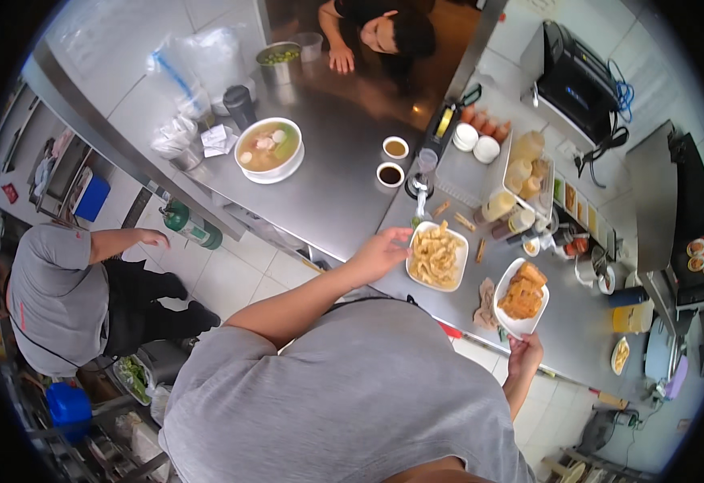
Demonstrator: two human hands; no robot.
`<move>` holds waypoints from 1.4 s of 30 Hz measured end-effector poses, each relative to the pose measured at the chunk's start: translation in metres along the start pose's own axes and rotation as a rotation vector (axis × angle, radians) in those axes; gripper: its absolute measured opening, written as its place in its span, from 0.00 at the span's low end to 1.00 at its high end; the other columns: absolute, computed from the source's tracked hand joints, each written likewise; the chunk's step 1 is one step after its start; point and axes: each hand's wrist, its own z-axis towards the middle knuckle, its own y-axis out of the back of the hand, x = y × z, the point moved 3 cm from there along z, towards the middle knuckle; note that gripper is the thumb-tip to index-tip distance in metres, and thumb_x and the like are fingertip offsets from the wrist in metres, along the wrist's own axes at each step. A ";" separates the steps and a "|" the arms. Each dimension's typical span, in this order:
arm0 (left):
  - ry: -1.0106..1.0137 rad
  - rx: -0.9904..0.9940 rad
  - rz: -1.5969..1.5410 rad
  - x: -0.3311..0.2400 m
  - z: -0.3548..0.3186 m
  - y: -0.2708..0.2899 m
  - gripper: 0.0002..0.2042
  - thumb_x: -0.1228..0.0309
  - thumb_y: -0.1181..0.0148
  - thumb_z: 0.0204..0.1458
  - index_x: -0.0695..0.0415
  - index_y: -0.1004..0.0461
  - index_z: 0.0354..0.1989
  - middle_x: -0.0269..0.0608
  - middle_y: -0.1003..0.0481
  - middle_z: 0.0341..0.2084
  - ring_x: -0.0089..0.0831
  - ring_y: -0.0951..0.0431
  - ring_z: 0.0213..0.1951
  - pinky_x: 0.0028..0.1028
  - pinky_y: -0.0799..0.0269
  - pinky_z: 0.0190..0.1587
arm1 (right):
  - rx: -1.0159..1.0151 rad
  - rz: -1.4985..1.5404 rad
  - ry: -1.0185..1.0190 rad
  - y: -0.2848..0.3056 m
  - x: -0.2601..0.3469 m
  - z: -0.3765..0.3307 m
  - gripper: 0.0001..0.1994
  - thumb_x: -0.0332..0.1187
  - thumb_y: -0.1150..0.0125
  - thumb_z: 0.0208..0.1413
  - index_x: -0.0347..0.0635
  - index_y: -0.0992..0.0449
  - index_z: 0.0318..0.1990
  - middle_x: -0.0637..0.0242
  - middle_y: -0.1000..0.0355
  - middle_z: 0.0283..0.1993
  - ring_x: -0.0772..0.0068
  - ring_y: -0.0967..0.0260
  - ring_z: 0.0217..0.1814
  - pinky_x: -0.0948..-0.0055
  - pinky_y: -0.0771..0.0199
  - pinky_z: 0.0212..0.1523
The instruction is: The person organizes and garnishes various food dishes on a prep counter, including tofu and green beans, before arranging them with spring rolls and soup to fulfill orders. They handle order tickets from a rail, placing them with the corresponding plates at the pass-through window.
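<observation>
Far left, a white bowl of soup (268, 150) is sitting on the shiny steel counter (328, 193), well apart from the hands. Left hand (380, 253) is gripping the near-left rim of the square white dish of pale fried strips (436, 256), steadying it on the counter. Right hand (524, 354) is pinching the near edge of the white plate of golden crusty pieces (521, 296), keeping it level.

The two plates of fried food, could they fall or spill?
Maybe. The right hand grips the toast plate only at its rim, near the counter edge, so it might tip. The left hand touches the fries plate, piled high; a quick push could scatter pieces toward the sauce cups.
</observation>
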 end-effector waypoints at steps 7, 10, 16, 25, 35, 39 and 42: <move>-0.004 -0.059 0.038 0.017 0.001 -0.003 0.21 0.69 0.44 0.53 0.58 0.36 0.56 0.39 0.32 0.49 0.24 0.31 0.43 0.25 0.34 0.47 | -0.126 0.065 0.029 0.023 0.004 0.014 0.20 0.24 0.54 0.45 0.24 0.35 0.48 0.52 0.31 0.45 0.60 0.28 0.41 0.71 0.24 0.40; 0.053 -0.027 0.051 0.008 0.011 -0.022 0.21 0.70 0.46 0.53 0.59 0.36 0.56 0.40 0.32 0.50 0.24 0.32 0.44 0.25 0.35 0.48 | -0.223 0.063 0.045 0.064 0.007 0.025 0.16 0.23 0.55 0.45 0.23 0.35 0.43 0.51 0.30 0.38 0.60 0.28 0.29 0.72 0.22 0.34; 0.087 0.032 0.134 0.005 0.025 -0.054 0.20 0.69 0.45 0.53 0.60 0.35 0.55 0.43 0.33 0.50 0.28 0.30 0.46 0.27 0.33 0.46 | -0.383 0.096 0.096 0.133 -0.013 0.082 0.09 0.23 0.56 0.47 0.24 0.33 0.34 0.49 0.29 0.34 0.58 0.27 0.30 0.74 0.21 0.34; 0.148 -0.026 0.239 0.002 0.027 -0.066 0.20 0.71 0.46 0.53 0.61 0.35 0.55 0.44 0.33 0.50 0.29 0.30 0.46 0.28 0.33 0.46 | -0.774 -0.221 0.175 0.098 -0.020 0.076 0.19 0.31 0.43 0.54 0.38 0.36 0.53 0.67 0.33 0.37 0.73 0.34 0.34 0.76 0.33 0.34; 0.255 -0.257 0.264 0.037 0.028 -0.055 0.25 0.72 0.45 0.52 0.59 0.42 0.60 0.47 0.41 0.57 0.33 0.30 0.48 0.29 0.33 0.48 | 0.060 -1.166 0.849 -0.117 -0.066 0.167 0.22 0.25 0.40 0.46 0.38 0.33 0.52 0.55 0.30 0.37 0.61 0.30 0.35 0.73 0.29 0.39; 0.196 -0.289 0.254 0.037 0.013 -0.041 0.26 0.72 0.45 0.52 0.59 0.41 0.60 0.48 0.39 0.56 0.32 0.30 0.48 0.30 0.32 0.47 | 0.263 -0.582 0.133 -0.115 -0.080 0.194 0.29 0.20 0.37 0.41 0.36 0.37 0.55 0.63 0.31 0.35 0.73 0.30 0.32 0.77 0.28 0.34; 0.267 -0.345 0.194 0.045 -0.002 -0.029 0.25 0.72 0.45 0.52 0.60 0.40 0.59 0.48 0.38 0.56 0.32 0.30 0.48 0.29 0.32 0.47 | 0.320 -0.302 0.005 -0.109 -0.068 0.179 0.31 0.18 0.36 0.39 0.35 0.37 0.56 0.66 0.32 0.34 0.78 0.31 0.33 0.79 0.29 0.32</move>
